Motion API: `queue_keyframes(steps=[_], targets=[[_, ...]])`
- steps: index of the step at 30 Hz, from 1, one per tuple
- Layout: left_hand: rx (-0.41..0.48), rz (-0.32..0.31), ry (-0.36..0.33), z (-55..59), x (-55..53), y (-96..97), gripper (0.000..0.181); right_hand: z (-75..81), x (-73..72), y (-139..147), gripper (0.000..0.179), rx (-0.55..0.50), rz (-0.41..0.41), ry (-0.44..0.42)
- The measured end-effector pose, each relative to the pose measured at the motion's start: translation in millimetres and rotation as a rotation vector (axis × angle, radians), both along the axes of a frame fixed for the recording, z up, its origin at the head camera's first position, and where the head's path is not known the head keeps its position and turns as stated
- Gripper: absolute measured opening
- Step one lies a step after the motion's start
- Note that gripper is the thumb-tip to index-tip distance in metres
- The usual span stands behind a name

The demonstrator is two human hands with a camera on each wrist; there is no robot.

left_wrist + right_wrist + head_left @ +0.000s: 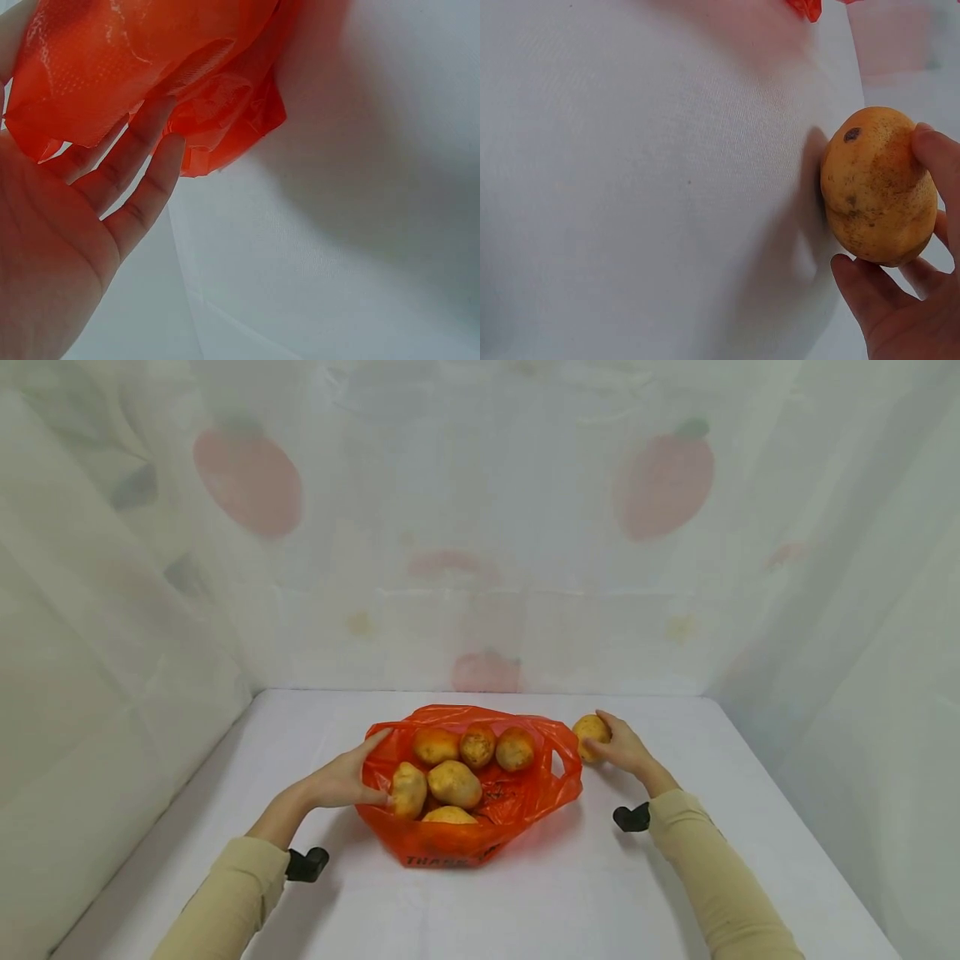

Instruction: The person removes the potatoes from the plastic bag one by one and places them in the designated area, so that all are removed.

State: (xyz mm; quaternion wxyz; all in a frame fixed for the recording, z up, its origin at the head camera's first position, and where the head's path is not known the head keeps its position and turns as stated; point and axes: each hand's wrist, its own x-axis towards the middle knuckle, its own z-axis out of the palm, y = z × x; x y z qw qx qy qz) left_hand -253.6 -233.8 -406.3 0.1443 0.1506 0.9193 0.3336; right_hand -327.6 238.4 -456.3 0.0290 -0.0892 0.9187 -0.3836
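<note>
An orange-red plastic bag (442, 839) lies with its mouth spread in the head view, several yellow-brown potatoes (455, 783) inside it. My left hand (341, 781) holds the bag's left side, thumb at the rim near the leftmost potato. In the left wrist view its fingers (139, 169) lie along the outside of the bag's plastic (135, 60). To the right of the bag, my right hand (618, 746) grips a single potato (590, 737). Thumb and fingers surround that dark-spotted potato (877, 187) in the right wrist view, close over the table.
A white cloth covers the table (600, 893). Pale curtains with faded fruit prints hang behind (480, 527) and on both sides. Black wrist mounts (307, 864) stick out at both cuffs. The bag's right handle loop (567, 768) reaches toward the right hand.
</note>
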Motion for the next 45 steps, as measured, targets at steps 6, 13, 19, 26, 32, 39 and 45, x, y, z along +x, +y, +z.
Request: queue_keyframes(steps=[6,13,19,26,32,39,45], targets=[[0.003,-0.016,0.008,0.3,0.3,-0.8,0.106,0.5,-0.4,-2.6,0.073,0.017,0.002,-0.006],[0.005,0.008,-0.018,0.0,-0.4,0.8,0.105,1.9,1.9,-1.9,0.074,0.011,0.023,-0.008],[0.011,0.007,-0.022,-0.5,-1.8,1.0,0.103,3.3,1.3,-2.1,0.076,0.002,0.046,-0.008],[0.01,0.0,-0.025,0.7,-1.4,0.7,0.102,4.1,1.6,-2.3,0.076,-0.003,0.045,-0.011],[0.014,0.002,-0.033,0.7,-0.8,0.2,0.102,4.9,2.9,-2.2,0.076,-0.027,0.055,-0.013],[-0.001,0.002,-0.023,1.3,-0.5,0.7,0.102,13.4,7.6,-2.6,0.07,-0.011,0.052,0.028],[-0.001,-0.002,-0.014,2.0,0.2,1.8,0.104,22.4,11.4,-3.5,0.068,0.027,0.07,0.087]])
